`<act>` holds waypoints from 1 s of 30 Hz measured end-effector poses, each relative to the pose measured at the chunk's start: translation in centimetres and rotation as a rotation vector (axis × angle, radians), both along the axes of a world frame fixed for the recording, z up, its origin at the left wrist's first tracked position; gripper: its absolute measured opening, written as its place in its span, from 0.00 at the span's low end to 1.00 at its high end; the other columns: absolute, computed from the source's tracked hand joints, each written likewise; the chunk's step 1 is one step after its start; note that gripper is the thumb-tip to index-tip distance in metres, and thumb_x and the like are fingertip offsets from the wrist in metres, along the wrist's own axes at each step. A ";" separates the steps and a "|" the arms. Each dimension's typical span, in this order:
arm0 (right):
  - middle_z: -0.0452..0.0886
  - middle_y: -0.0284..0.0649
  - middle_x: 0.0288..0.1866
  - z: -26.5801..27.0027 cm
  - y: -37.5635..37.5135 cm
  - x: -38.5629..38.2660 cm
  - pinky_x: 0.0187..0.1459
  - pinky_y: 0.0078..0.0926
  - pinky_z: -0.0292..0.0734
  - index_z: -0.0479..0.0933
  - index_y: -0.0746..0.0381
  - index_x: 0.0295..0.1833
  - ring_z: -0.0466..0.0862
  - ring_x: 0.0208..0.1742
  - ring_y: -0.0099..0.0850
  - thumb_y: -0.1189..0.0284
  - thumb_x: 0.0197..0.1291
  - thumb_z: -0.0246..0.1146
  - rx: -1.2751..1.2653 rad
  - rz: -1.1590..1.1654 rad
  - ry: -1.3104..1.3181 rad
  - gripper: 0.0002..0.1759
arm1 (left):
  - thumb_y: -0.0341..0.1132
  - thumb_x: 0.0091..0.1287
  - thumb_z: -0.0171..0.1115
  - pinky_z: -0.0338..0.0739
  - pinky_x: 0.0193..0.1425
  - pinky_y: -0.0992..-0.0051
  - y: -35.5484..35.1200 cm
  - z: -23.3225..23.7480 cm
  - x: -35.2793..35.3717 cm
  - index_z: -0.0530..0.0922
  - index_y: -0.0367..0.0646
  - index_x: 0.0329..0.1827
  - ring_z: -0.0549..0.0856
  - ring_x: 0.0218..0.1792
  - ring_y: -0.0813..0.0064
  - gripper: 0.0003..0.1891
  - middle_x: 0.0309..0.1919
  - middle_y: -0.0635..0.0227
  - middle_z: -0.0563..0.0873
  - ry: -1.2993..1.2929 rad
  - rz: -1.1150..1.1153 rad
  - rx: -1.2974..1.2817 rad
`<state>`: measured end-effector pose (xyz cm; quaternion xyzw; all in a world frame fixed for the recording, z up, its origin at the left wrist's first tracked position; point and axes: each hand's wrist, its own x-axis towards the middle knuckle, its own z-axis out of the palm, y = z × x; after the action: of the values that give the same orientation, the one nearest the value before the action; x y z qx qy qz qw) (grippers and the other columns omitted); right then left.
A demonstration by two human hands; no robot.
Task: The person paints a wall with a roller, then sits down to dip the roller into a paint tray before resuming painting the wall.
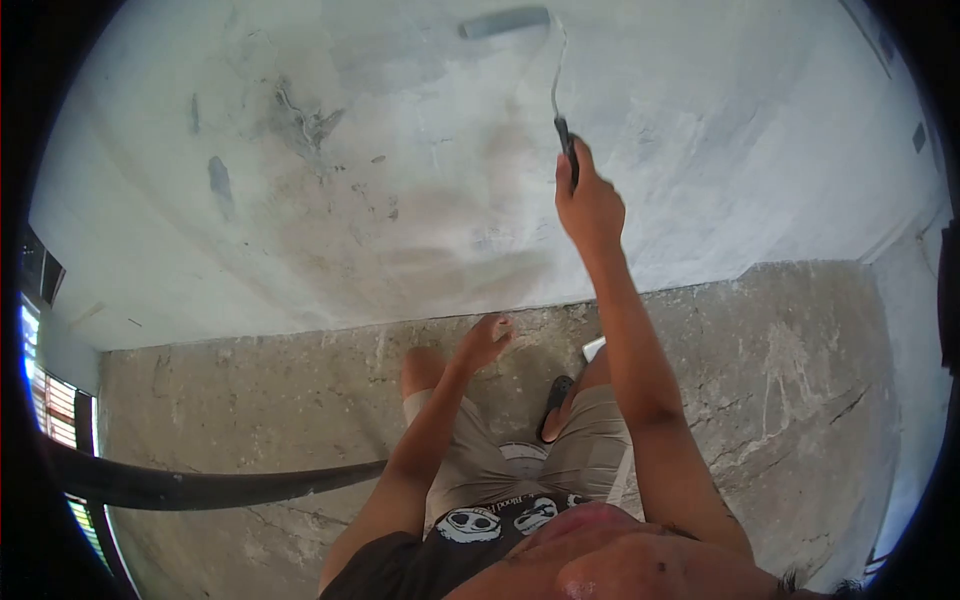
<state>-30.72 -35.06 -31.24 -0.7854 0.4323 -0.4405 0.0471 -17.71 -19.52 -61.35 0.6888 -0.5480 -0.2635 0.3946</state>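
My right hand (592,205) grips the dark handle of a paint roller (505,22), with the arm stretched forward and up. The roller's grey sleeve lies near the top of the view, against the patchy white wall (450,150). A thin bent wire frame joins sleeve and handle. My left hand (485,342) is held low in front of my knee, its fingers curled in with nothing visible in them. It is close to the wall's bottom edge and apart from the roller.
Cracked, stained concrete floor (270,400) runs along the wall's foot. Part of a white object (594,348) shows beside my right leg. A dark sandal (554,405) is on my foot. A dark strap-like band (220,485) crosses at left, near a barred window (55,405).
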 end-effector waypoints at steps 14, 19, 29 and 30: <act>0.82 0.62 0.29 -14.0 1.5 4.0 0.34 0.60 0.79 0.66 0.64 0.53 0.83 0.33 0.64 0.57 0.75 0.50 0.449 0.111 -0.010 0.19 | 0.49 0.66 0.65 0.78 0.55 0.59 2.2 -6.3 2.6 0.83 0.38 0.51 0.86 0.49 0.52 0.22 0.49 0.48 0.86 -0.113 -0.080 0.233; 0.83 0.60 0.30 -1.1 0.4 4.0 0.36 0.58 0.81 0.68 0.63 0.50 0.84 0.35 0.63 0.57 0.74 0.51 0.258 0.112 -0.051 0.19 | 0.49 0.66 0.66 0.77 0.59 0.59 2.0 -6.5 2.0 0.83 0.37 0.50 0.84 0.55 0.51 0.22 0.50 0.49 0.86 -0.048 -0.068 0.254; 0.83 0.60 0.30 -10.2 2.7 4.6 0.35 0.58 0.81 0.67 0.64 0.50 0.84 0.34 0.62 0.56 0.74 0.51 0.383 0.058 -0.003 0.20 | 0.46 0.65 0.67 0.78 0.57 0.60 2.0 -5.2 1.9 0.83 0.38 0.49 0.85 0.52 0.51 0.20 0.50 0.50 0.86 0.040 -0.018 0.275; 0.83 0.61 0.31 -12.4 3.2 4.3 0.35 0.58 0.81 0.67 0.64 0.52 0.84 0.34 0.62 0.56 0.74 0.51 0.442 0.060 0.029 0.20 | 0.45 0.65 0.67 0.78 0.57 0.61 2.0 -4.9 1.8 0.84 0.38 0.49 0.85 0.51 0.52 0.18 0.49 0.50 0.86 0.055 -0.047 0.265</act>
<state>-26.44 -31.89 -43.69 -0.7748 0.4954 -0.3219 0.2249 -15.91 -17.48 -66.20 0.7145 -0.5133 -0.3616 0.3085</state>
